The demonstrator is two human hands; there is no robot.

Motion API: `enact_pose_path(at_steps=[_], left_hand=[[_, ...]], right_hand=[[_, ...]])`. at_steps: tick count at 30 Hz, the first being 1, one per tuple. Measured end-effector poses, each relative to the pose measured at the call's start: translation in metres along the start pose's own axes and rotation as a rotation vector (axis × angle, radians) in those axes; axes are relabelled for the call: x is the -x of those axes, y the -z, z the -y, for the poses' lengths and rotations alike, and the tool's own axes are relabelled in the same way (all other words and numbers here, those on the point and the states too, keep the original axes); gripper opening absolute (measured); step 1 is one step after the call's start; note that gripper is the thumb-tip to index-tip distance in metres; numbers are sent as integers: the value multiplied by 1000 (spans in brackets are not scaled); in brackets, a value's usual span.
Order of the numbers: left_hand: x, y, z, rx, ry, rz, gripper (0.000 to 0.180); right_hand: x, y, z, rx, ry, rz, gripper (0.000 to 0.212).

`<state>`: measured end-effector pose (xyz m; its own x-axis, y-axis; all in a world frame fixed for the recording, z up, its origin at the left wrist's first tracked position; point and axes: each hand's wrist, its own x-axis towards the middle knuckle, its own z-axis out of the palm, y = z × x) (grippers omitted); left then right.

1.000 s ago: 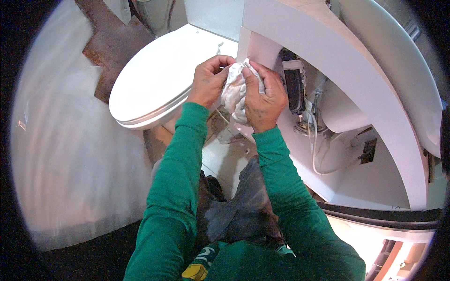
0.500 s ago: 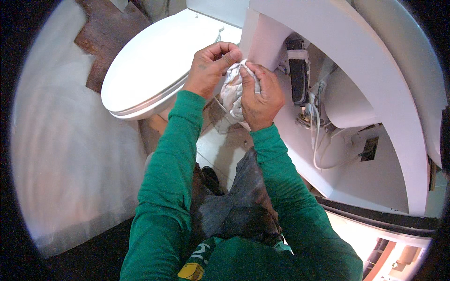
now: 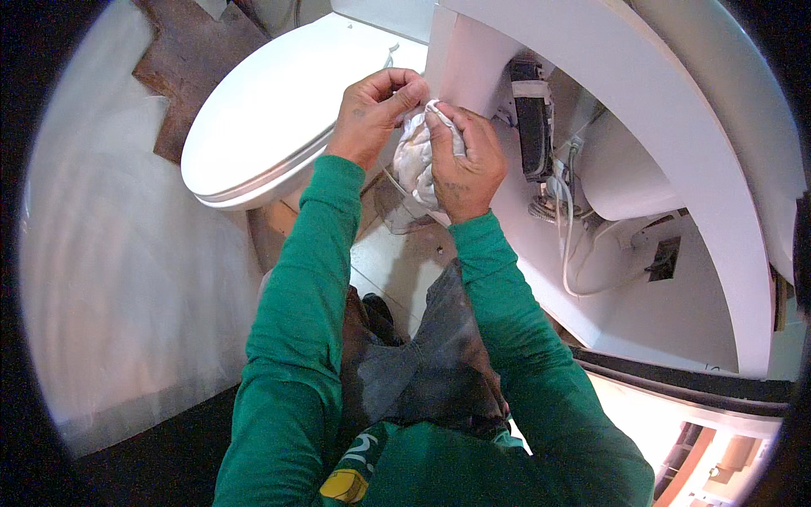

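Observation:
My right hand [image 3: 470, 160] grips a crumpled white cloth [image 3: 412, 160] near its top, thumb pressed against the fingers. The cloth has faint stains and hangs down beside the toilet. Just left of it, my left hand [image 3: 369, 114] is closed in a pinch, thumb against the index finger. Whatever lies between those fingertips, if anything, is too small to make out. Both hands are held close together at the toilet's right edge.
A white toilet lid [image 3: 270, 110] lies closed at the left. On the right, an open white cabinet [image 3: 701, 110] shows a black oblong unit [image 3: 532, 127], hoses [image 3: 568, 262] and a rounded white basin or tank. Floor tiles [image 3: 397, 275] show below my hands.
Both hands and the cloth sit slightly further left and higher in view. The view itself has shifted a little. The right hand keeps its hold on the cloth.

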<state>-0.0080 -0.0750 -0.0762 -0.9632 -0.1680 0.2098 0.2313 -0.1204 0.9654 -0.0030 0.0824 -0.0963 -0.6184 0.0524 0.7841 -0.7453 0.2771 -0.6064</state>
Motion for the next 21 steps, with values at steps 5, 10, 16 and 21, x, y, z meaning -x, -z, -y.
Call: enact_pose_path(at_steps=[5, 10, 16, 21], left_hand=[[3, -6, 3, 79, -7, 9, 27], [4, -3, 3, 46, 0, -8, 28], [2, -3, 4, 48, -2, 13, 26], [2, -1, 5, 31, 20, -1, 26]], right_hand=[[29, 0, -17, 51, -41, 38, 16], [67, -7, -36, 49, -136, 54, 17], [102, 0, -61, 148, -188, 216, 16], [75, 10, -44, 158, -83, 115, 15]])
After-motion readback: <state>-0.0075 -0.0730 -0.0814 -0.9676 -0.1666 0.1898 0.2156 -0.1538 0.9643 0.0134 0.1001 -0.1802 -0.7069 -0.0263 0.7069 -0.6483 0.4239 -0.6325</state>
